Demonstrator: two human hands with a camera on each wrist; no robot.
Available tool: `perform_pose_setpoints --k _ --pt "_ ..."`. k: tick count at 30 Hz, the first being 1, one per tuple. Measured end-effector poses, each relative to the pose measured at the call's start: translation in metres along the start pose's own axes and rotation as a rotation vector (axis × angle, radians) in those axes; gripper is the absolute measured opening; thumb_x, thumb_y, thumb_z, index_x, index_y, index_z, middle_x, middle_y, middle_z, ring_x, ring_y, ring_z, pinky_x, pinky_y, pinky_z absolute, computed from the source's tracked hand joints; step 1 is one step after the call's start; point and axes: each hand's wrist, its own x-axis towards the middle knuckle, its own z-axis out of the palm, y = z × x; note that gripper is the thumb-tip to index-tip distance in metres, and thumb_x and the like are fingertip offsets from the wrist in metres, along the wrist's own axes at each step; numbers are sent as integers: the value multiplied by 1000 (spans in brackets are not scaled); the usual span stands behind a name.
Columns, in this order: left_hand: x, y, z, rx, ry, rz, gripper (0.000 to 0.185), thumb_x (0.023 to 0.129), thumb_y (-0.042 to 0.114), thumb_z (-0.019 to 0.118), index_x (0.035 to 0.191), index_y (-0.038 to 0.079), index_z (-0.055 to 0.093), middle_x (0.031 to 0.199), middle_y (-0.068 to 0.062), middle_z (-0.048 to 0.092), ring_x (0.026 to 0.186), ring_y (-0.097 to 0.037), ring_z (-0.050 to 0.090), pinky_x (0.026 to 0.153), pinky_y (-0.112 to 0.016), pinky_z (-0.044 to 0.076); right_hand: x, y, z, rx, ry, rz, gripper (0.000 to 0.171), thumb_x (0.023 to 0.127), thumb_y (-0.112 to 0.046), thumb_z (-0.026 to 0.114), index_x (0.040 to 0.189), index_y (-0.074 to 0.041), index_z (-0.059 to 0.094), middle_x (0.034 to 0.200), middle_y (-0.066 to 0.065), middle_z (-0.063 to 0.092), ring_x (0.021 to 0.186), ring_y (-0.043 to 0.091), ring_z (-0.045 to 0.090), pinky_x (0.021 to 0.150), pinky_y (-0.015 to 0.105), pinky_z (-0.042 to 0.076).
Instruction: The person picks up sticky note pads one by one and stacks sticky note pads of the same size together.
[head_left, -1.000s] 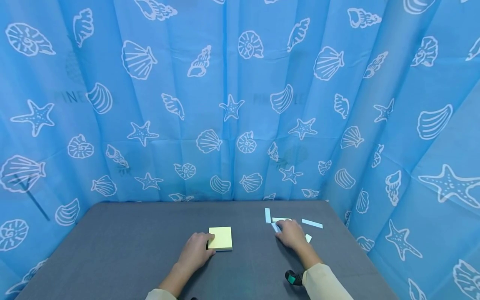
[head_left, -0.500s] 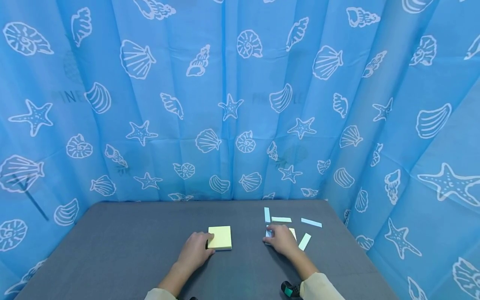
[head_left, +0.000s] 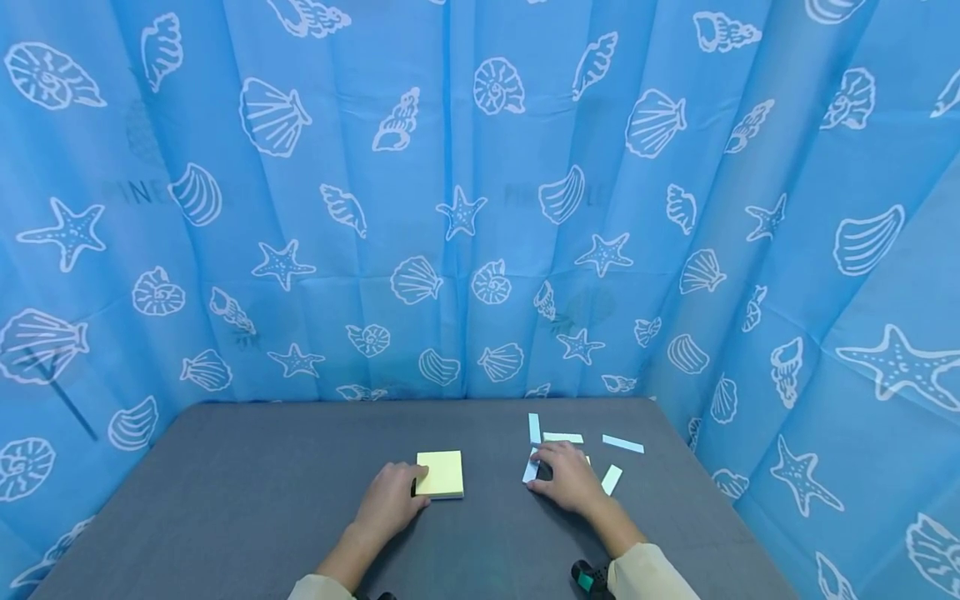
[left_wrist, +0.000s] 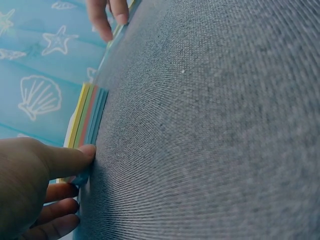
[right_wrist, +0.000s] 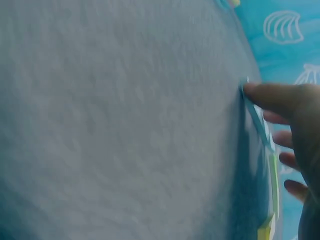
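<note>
My left hand (head_left: 390,500) grips the left edge of a square stack of sticky notes (head_left: 441,473) with a yellow top. In the left wrist view, yellow, green, pink and blue layers show along the side of the stack (left_wrist: 92,115), and the thumb presses its near edge. Farther right, my right hand (head_left: 572,479) holds a narrow light-blue sticky-note strip (head_left: 531,468) between thumb and fingers, one at each end. The right wrist view shows the thumb on one end of this blue strip (right_wrist: 256,120), which lies low at the table surface.
Around the right hand lie another blue strip (head_left: 534,428), a pale green strip (head_left: 562,437), a blue strip (head_left: 623,444) and a pale strip (head_left: 612,479). A pale piece is mostly hidden behind the hand. A shell-patterned curtain (head_left: 465,317) borders the grey table (head_left: 285,483).
My right hand has moved left with the blue strip, which now slants below the upright blue one. The pale strip on its right has come into fuller view. The left hand stays put.
</note>
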Motion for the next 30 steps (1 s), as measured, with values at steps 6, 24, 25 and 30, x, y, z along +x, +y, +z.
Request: perform_pose_setpoints --k 6,24,25,30 --pt "0 -1 2 8 0 15 45 76 26 84 116 10 71 104 -10 68 96 -27 61 82 -47 49 4 9 -5 -83 -70 -118 37 80 -40 76 105 -14 71 116 8 66 114 30 55 96 55 38" --pt "1 -2 0 -12 -9 3 44 77 24 84 116 9 71 106 -10 68 98 -28 61 84 -48 48 8 12 -10 144 -97 -81 27 84 -31 74 100 -9 74 115 13 67 107 33 57 91 55 40" --pt "1 -2 0 -12 -8 1 44 77 24 83 117 9 71 106 -10 68 98 -27 61 84 -47 48 9 13 -10 156 -101 -75 27 84 -31 74 100 -9 74 115 13 67 107 33 57 91 55 40" --pt "0 -2 0 -9 -5 10 45 77 25 84 117 9 71 106 -10 68 98 -28 61 84 -47 48 10 14 -10 171 -115 -61 27 84 -30 75 101 -9 74 116 13 67 105 32 56 89 54 40"
